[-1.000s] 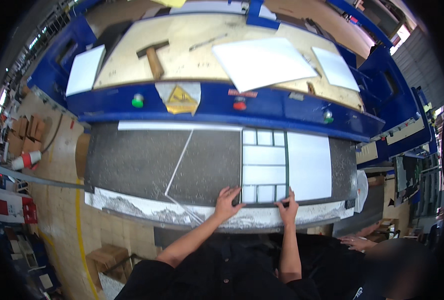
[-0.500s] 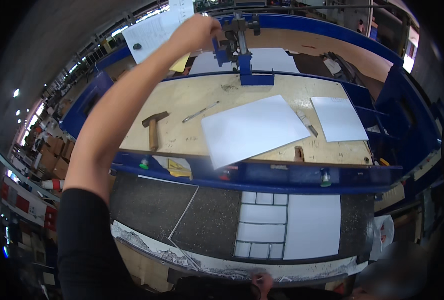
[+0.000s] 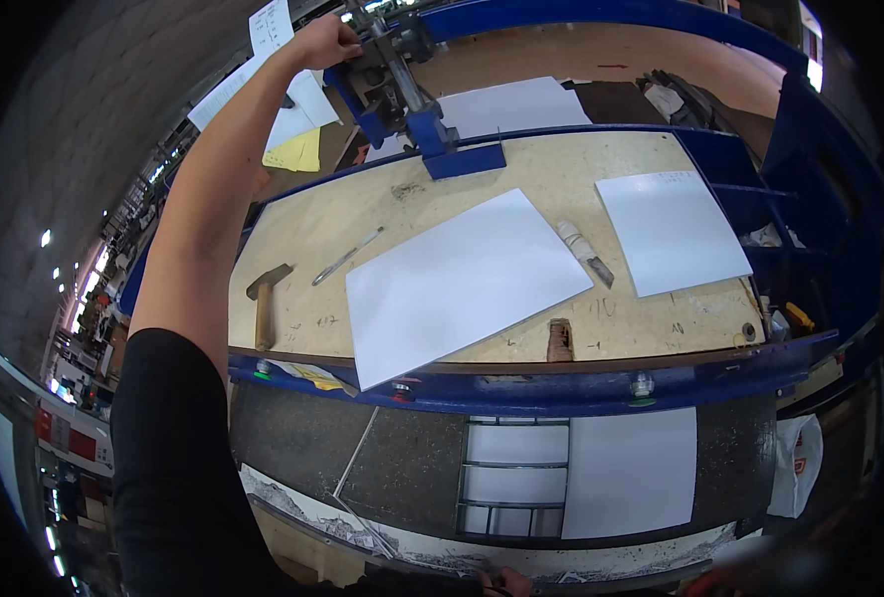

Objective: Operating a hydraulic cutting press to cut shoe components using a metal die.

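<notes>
My left arm reaches up to the far left of the bench, where my left hand [image 3: 324,42] has its fingers curled against the blue and dark metal fixture [image 3: 402,95]. What exactly those fingers grip is hidden. At the lower edge, my right hand [image 3: 506,582] is partly cut off; its fingers look curled, and I cannot make out anything in them. On the light wooden board [image 3: 293,224] lie a large white sheet [image 3: 467,284], a hammer [image 3: 265,308], a pen-like tool [image 3: 348,256] and a knife with a white-wrapped handle [image 3: 585,255].
A second white sheet [image 3: 673,234] lies to the right. The blue front rail [image 3: 521,388] carries several buttons. Nearer me, a dark surface [image 3: 402,478] holds a green grid-like frame [image 3: 514,466] and a white panel [image 3: 631,473]. Papers [image 3: 297,104] hang by my left hand.
My view has shifted and tilted, so the bench sits further left. My left hand stays at the fixture. My right hand appears lower and more cut off.
</notes>
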Available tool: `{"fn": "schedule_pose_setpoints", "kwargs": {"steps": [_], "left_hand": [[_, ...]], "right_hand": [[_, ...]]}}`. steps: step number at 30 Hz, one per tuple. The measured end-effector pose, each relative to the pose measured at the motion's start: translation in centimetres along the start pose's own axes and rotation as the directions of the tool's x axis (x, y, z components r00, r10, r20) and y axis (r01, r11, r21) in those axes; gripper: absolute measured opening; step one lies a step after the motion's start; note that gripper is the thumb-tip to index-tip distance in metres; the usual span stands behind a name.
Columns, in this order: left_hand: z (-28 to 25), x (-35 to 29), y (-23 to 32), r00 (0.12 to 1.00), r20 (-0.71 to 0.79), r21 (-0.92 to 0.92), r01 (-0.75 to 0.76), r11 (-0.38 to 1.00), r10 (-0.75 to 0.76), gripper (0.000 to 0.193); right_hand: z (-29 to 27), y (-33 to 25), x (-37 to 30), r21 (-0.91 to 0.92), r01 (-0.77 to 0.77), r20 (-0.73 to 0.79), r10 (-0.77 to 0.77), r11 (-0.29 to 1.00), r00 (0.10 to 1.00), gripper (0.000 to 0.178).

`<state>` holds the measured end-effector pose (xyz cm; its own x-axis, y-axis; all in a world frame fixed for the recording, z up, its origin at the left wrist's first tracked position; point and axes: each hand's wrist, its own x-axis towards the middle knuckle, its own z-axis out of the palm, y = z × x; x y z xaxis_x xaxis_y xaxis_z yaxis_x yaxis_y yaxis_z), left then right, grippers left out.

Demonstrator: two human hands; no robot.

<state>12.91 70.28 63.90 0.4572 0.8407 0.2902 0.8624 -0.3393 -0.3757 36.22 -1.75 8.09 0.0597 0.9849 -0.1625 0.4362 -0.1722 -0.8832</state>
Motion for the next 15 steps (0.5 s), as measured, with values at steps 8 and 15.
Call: {"fn": "schedule_pose_setpoints", "kwargs": {"steps": [8,15], "left_hand": [[1.3,0.3,-3.9,0.993,-0.115,-0.392,-0.061,0.918,0.017,0.025],[2.3,-3.1,-2.9,0.985,-0.161,-0.205,0.028,0.978,-0.062,0.026]], "right_hand": [[0.3,1.4,-0.3,-0.058,-0.041,-0.086,0.036,0.997,0.996,0.026],[-0.5,2.0,0.3,-0.195,0.116,-0.338,-0.178,0.974,0.924,0.029]]}}
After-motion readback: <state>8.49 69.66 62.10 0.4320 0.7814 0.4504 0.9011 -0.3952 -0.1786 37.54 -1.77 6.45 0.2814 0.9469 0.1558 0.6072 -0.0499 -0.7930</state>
